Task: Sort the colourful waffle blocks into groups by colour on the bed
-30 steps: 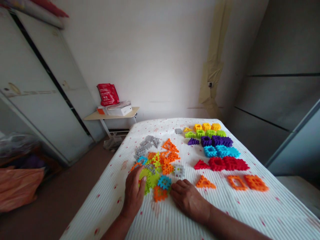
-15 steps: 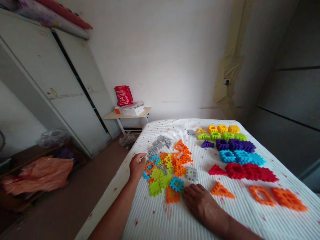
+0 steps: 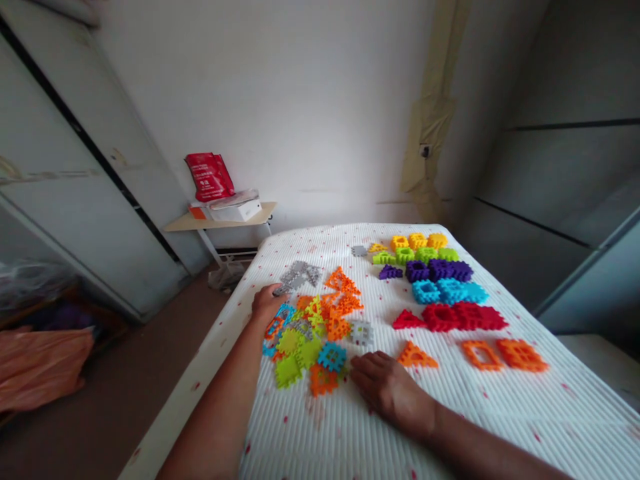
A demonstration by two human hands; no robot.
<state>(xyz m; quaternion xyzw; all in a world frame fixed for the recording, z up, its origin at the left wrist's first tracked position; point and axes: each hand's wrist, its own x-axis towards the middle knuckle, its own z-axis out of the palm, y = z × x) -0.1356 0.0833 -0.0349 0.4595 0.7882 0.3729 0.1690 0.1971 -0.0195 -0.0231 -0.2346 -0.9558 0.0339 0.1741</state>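
My left hand [image 3: 267, 304] reaches to the near left edge of a pile of grey interlocking blocks [image 3: 300, 276]. Its fingers are closed on a grey block at that edge. My right hand [image 3: 384, 385] rests palm down on the sheet, fingers together and curled under; anything beneath them is hidden. Just left of it lie a blue square block [image 3: 332, 357] and an orange square block [image 3: 324, 379]. Lime green blocks [image 3: 289, 371] lie between my hands. Orange blocks [image 3: 342, 300] are heaped farther back, and a grey window block [image 3: 362, 333] sits beyond my right fingertips.
Rows of blocks grouped by colour stand on the right: yellow [image 3: 417, 241], green [image 3: 427, 255], purple [image 3: 450, 270], light blue [image 3: 451, 291], red [image 3: 465, 316] and orange [image 3: 521, 354]. The white ribbed bed sheet [image 3: 310, 443] lies below. A small table [image 3: 235, 223] stands behind.
My left hand has moved forward from beside the blue and orange blocks to the grey pile, its fingers closing there. My right hand stays by the blue block. The view has shifted right.
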